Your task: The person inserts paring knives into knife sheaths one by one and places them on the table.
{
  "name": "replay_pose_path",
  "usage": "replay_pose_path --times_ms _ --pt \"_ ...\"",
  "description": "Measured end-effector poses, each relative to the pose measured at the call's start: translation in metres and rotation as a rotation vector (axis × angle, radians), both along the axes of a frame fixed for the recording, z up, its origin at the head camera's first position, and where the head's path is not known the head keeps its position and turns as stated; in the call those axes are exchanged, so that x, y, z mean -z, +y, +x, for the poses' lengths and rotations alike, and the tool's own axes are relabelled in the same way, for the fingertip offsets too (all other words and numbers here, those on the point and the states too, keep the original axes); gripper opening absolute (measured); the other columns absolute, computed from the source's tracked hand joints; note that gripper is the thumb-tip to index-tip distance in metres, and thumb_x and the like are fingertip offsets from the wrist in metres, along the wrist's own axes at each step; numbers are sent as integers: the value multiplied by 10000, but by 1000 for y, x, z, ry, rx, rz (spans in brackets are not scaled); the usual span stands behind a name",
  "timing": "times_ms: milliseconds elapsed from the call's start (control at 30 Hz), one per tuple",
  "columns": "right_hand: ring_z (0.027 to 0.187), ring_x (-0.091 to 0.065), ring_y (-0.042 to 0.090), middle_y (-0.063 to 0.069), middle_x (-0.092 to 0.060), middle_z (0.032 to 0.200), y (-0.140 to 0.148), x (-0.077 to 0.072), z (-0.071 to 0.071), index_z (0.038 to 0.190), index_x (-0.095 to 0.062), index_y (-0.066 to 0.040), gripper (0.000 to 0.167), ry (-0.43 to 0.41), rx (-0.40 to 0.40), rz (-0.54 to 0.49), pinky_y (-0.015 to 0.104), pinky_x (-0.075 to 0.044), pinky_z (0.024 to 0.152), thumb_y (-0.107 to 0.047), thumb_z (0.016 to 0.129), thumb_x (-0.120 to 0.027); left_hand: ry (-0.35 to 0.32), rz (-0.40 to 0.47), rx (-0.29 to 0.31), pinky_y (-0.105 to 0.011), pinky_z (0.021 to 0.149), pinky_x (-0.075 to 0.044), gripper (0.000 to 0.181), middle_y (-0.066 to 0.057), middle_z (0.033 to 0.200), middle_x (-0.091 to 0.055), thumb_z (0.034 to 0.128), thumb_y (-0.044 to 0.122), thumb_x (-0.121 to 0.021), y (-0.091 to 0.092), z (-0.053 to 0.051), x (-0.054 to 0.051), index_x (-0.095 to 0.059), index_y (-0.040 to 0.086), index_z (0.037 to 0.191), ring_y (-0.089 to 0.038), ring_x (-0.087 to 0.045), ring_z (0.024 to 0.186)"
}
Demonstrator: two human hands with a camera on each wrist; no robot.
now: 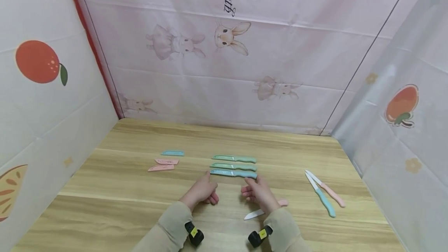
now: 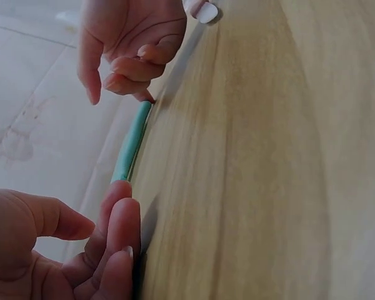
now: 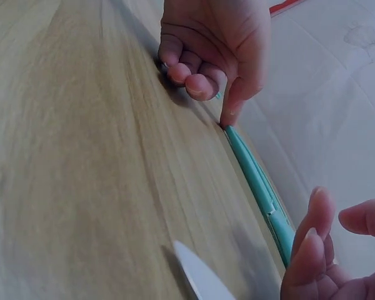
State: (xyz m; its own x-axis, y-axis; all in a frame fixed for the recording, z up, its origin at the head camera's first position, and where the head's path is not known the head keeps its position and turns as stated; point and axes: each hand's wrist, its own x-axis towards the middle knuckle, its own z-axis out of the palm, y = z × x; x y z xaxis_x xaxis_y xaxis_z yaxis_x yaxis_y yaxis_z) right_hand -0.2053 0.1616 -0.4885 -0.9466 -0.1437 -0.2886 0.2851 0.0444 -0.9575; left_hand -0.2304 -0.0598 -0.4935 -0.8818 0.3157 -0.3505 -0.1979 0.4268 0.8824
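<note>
Three sheathed paring knives lie side by side across the middle of the table, handles to the right. Nearest me is a blue knife [image 1: 245, 174]; behind it are a green knife [image 1: 243, 168] and a second green knife [image 1: 244, 159]. My left hand [image 1: 202, 190] touches the sheath tip of the blue knife with a fingertip, its other fingers loosely bent. At the handle end, my right hand [image 1: 261, 194] rests its fingers against or right beside the blue knife. Partly hidden beneath that wrist lies a bare pink-handled knife [image 1: 254, 214], its white blade pointing left.
To the right, an unsheathed blue-handled knife [image 1: 326, 203] and a pink-handled knife [image 1: 333, 195] lie with tips together. Left of the row are a blue sheath [image 1: 173, 153], a pink sheath [image 1: 167, 161] and another pink sheath [image 1: 161, 168]. Printed curtains [image 1: 196, 100] border the wooden table [image 1: 115, 193].
</note>
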Motion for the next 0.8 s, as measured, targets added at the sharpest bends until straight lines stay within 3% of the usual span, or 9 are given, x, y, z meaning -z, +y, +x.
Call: replay_pose_path --times_ms 467,733,800 --pt "706 -595 147 99 -625 852 -2 3 -2 1351 -238 3 541 -22 -25 51 259 -501 625 -301 969 -471 41 -128 55 -219 413 -447 760 -52 567 -624 920 130 -409 6 -2 -3 122 -156 1382 -125 -577 449" --pt "719 -601 157 107 -634 860 -1 2 0 1340 -248 26 542 3 -30 101 287 -515 649 -304 970 -467 11 -72 46 -229 423 -458 744 -65 596 -634 948 148 -402 1 -2 -5 120 -139 1393 -141 -592 471" --pt "723 -604 166 111 -637 861 -1 1 1 1335 -260 27 536 20 -33 117 298 -519 656 -307 970 -466 25 -53 46 -242 432 -469 682 -69 602 -630 960 147 -390 -4 -2 -5 32 -166 1394 -148 -593 478"
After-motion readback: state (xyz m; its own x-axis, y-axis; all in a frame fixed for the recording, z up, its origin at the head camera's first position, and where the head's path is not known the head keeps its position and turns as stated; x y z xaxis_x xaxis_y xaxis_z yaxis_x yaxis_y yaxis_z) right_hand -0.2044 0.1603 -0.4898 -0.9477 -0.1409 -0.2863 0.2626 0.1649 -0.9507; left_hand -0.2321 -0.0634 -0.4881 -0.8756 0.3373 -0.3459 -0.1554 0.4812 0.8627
